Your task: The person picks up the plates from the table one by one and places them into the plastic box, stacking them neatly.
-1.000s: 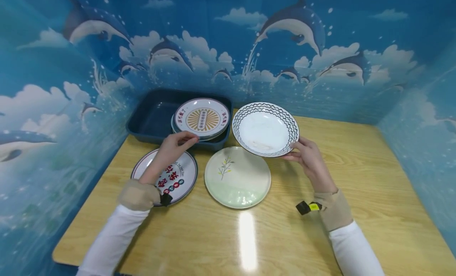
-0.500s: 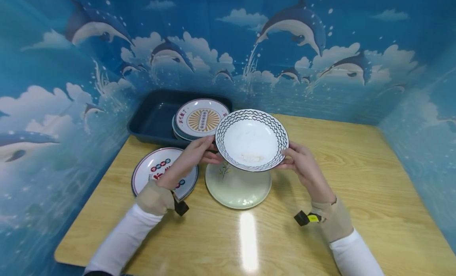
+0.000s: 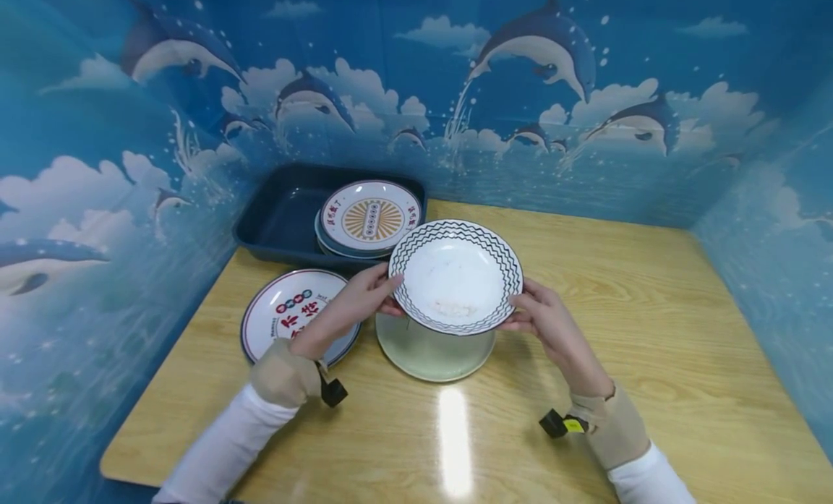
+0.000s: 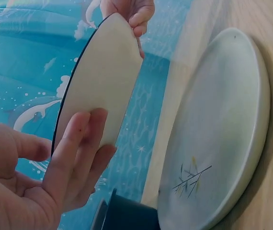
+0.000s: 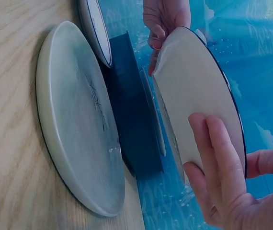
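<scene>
Left hand and right hand clamp opposite sides of the zigzag-rimmed plate in the head view, holding it above the green plate, to the near right of the dark tray. An even grip should keep it steady and clear of the green one. In the left wrist view, the fingers press its underside, thumb opposed at the rim. The right wrist view shows the same pinch, thumb over the rim.

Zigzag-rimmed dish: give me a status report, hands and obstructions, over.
Left hand, right hand: gripping opposite sides. Zigzag-rimmed dish held in the air. Possible obstruction: green twig-patterned plate lower down, not touching.
</scene>
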The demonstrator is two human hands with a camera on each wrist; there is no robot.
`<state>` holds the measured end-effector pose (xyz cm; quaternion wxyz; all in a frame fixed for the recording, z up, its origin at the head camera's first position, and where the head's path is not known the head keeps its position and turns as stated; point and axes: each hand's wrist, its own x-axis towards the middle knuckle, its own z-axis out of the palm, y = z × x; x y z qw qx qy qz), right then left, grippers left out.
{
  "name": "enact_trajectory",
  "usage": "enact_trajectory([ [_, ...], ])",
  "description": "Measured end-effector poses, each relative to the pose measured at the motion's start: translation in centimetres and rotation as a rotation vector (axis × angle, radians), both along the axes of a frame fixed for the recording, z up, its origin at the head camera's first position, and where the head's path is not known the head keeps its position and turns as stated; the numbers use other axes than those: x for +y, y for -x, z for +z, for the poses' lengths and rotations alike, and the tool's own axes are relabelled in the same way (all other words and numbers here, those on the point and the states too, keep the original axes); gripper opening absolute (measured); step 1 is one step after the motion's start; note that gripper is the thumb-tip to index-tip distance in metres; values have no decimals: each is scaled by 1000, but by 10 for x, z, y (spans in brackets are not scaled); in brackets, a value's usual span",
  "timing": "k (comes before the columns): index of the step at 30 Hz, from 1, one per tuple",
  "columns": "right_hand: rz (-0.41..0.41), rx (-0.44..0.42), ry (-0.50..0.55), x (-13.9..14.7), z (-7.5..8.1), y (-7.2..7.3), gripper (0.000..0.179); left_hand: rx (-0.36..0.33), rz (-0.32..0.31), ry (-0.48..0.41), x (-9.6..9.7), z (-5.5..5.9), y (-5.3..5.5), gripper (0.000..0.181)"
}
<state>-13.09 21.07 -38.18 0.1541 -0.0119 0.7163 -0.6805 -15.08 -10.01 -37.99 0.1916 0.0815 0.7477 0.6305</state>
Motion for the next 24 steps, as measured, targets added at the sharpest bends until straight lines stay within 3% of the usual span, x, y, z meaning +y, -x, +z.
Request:
enact_trajectory([
  [8,-1,17,1,-4,2,-1,58,-57,61,-15,2,0,-2,44],
  [18,2,15,35,-16,1,6,59,-7,153,-87,-5,-2,2,43],
  [24,8,44,26,-25,7,14,57,2,195,-86,-14,0,8,42],
])
